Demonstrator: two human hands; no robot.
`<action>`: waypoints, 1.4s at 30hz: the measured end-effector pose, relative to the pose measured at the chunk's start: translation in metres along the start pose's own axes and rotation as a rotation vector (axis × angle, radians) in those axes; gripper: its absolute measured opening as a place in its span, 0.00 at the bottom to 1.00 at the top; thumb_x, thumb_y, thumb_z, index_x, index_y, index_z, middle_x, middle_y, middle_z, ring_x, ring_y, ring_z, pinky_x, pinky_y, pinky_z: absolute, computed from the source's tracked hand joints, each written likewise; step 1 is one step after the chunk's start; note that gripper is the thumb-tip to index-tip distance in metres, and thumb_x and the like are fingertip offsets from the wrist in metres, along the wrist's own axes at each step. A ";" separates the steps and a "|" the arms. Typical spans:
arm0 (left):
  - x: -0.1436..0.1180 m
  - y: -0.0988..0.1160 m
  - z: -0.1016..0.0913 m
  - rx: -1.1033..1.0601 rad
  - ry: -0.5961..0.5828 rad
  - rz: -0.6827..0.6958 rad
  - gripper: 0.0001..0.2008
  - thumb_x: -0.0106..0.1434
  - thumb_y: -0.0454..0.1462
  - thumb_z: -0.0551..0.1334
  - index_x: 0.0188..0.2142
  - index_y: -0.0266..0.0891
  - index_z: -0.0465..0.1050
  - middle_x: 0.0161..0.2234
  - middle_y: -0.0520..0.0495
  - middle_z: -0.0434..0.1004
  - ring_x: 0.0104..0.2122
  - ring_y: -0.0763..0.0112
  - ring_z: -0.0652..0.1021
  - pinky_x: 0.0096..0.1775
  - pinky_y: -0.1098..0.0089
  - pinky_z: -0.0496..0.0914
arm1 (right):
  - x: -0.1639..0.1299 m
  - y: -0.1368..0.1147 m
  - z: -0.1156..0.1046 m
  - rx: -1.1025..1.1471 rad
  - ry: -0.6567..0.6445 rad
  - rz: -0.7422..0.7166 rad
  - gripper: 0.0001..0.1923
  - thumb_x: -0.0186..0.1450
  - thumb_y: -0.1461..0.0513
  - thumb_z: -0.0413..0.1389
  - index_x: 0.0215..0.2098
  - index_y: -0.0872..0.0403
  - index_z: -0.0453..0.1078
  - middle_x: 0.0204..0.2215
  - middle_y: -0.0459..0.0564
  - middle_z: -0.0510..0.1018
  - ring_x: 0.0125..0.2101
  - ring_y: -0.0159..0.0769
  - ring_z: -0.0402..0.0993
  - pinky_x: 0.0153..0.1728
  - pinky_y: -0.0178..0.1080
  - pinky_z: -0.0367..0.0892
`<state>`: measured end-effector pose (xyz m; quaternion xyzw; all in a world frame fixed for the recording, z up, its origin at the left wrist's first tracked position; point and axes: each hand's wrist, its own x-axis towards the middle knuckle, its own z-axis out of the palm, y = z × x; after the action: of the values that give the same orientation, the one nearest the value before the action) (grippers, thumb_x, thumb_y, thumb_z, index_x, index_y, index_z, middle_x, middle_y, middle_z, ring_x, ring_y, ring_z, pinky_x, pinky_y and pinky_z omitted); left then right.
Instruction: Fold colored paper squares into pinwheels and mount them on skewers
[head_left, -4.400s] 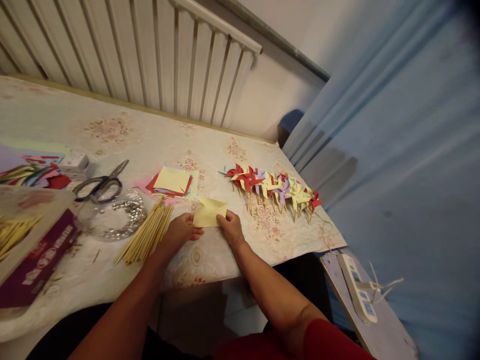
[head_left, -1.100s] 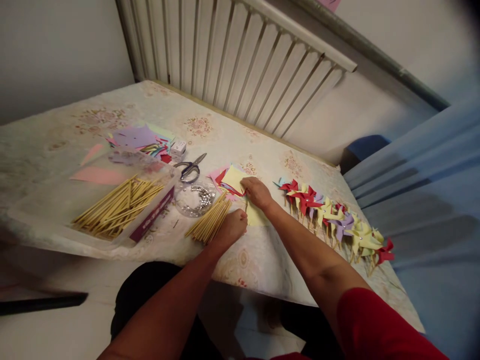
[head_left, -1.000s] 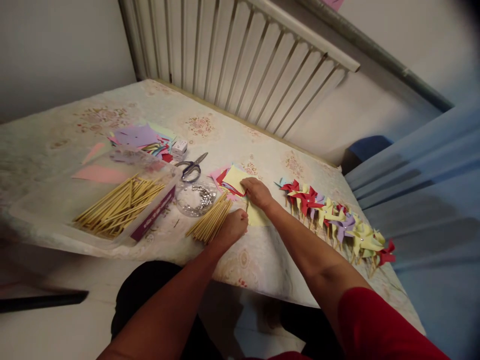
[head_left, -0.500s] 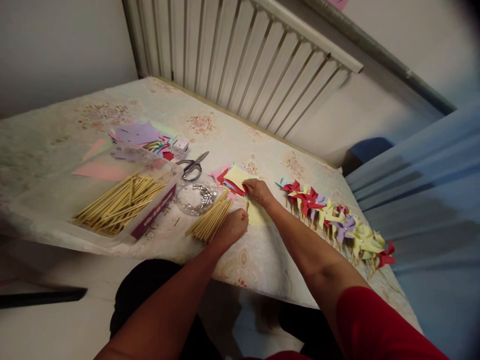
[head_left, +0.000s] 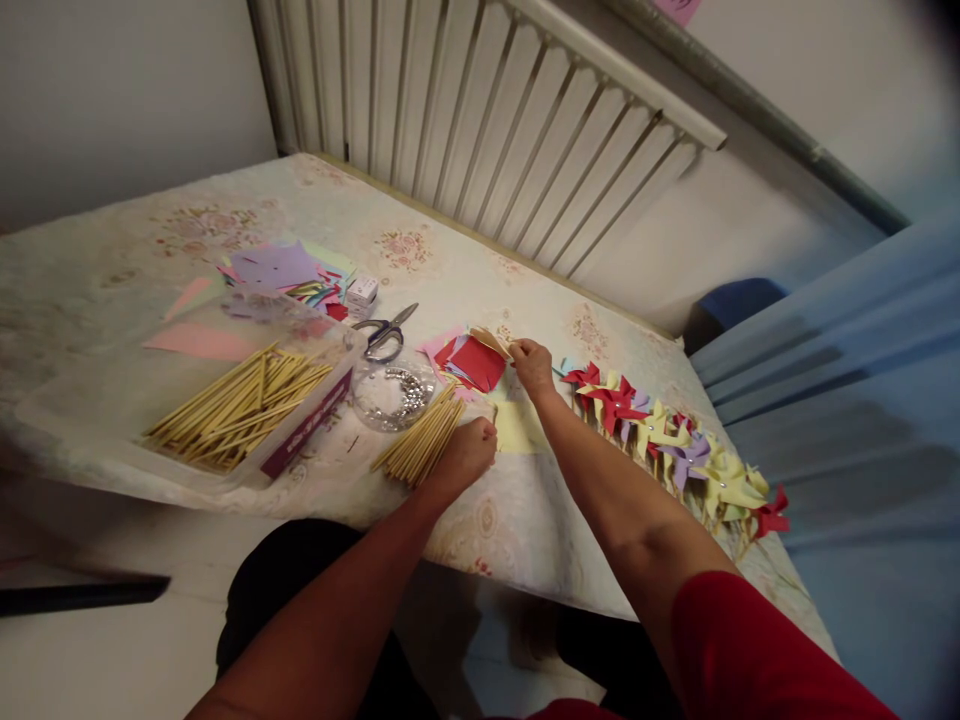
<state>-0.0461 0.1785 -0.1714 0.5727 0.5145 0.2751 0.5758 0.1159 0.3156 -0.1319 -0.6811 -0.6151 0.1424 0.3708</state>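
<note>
My right hand (head_left: 532, 368) pinches the edge of a yellow paper sheet (head_left: 491, 341), which is tilted up over the far side of a paper pile. A red sheet (head_left: 478, 364) now shows on top of that pile. My left hand (head_left: 474, 448) is closed at the left edge of another yellow sheet (head_left: 521, 430) lying on the table. What its fingers hold, if anything, is hidden. Beside that hand lies a bundle of thin wooden sticks (head_left: 421, 437). A round clear dish (head_left: 367, 400) of shiny metal pieces sits left of the bundle.
A clear plastic box (head_left: 225, 475) with more sticks stands at the left. Scissors (head_left: 386, 332), a small white box (head_left: 362, 293) and coloured paper cuttings (head_left: 277, 268) lie behind it. Finished paper pinwheels (head_left: 660, 425) lie in a row at the right. Behind the table is a radiator (head_left: 450, 110).
My right hand has moved up and slightly right, lifting the yellow sheet off the pile and uncovering the red one. My left hand has stayed in place.
</note>
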 end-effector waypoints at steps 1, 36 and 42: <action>0.001 -0.001 0.000 0.000 0.001 -0.001 0.09 0.60 0.35 0.55 0.39 0.37 0.70 0.34 0.45 0.79 0.24 0.75 0.76 0.26 0.75 0.65 | 0.003 0.001 -0.001 0.033 0.029 0.017 0.14 0.61 0.57 0.50 0.32 0.55 0.75 0.27 0.45 0.77 0.29 0.33 0.71 0.32 0.35 0.68; -0.008 0.014 -0.003 -0.155 -0.019 -0.019 0.15 0.60 0.34 0.55 0.46 0.34 0.69 0.34 0.44 0.76 0.27 0.74 0.77 0.29 0.75 0.71 | -0.087 0.013 -0.102 0.156 0.211 0.229 0.08 0.55 0.58 0.53 0.21 0.52 0.63 0.18 0.43 0.70 0.23 0.33 0.68 0.25 0.35 0.66; -0.010 0.019 -0.002 -0.301 -0.091 -0.079 0.24 0.59 0.30 0.53 0.56 0.32 0.65 0.32 0.47 0.73 0.22 0.78 0.72 0.26 0.75 0.68 | -0.102 0.003 -0.108 -0.126 0.327 0.093 0.11 0.58 0.58 0.50 0.20 0.53 0.65 0.18 0.45 0.70 0.24 0.35 0.65 0.29 0.37 0.59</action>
<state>-0.0458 0.1738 -0.1509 0.4712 0.4629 0.3002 0.6882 0.1672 0.1838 -0.0866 -0.7446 -0.5223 0.0081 0.4156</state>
